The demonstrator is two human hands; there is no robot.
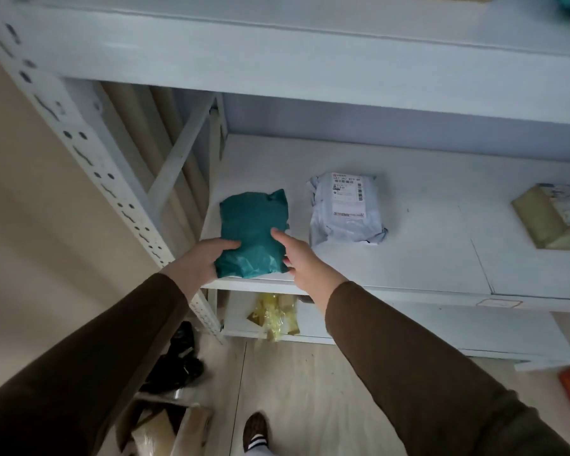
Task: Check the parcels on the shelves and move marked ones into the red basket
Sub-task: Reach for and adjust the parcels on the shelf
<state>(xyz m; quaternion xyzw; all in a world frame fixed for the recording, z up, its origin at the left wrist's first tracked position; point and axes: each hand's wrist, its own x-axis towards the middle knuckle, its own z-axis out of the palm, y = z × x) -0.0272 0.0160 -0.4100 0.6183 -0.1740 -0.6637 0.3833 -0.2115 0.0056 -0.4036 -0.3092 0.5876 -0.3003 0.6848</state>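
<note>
Both hands [208,258] [305,261] at teal parcel [254,225], left grip around its near-left corner.

A brown patterned shoe [255,431] is standing on the pale wood floor [310,390] far below the fingers; black gear [178,360] is lying beside the shelf post [79,149].
</note>
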